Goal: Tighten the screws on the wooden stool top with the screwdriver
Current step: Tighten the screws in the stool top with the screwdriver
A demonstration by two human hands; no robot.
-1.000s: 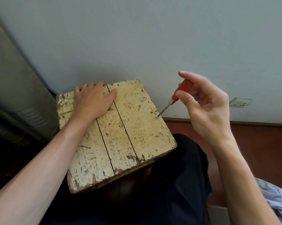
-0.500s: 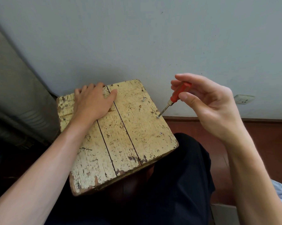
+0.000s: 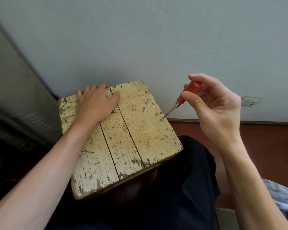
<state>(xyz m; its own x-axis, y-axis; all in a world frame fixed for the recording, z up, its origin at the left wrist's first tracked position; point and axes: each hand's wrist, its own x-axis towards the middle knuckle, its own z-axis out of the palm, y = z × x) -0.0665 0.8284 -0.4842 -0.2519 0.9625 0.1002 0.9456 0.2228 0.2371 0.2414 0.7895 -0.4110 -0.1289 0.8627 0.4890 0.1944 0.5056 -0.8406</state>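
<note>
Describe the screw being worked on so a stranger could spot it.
Find the yellowed stool top and follow its right edge, where three screws sit in a row. It is the middle screw, between the far screw and the near screw, the only one with the tip of the red screwdriver on it.

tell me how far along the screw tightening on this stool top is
Looks done: the near screw sits about flush in the stool top. In hand: the right hand pinches the red screwdriver, tip on the middle screw, while the left hand presses flat on the top. Left: the far screw stands proud and tilted. Roughly a third done, judging by these three.
</note>
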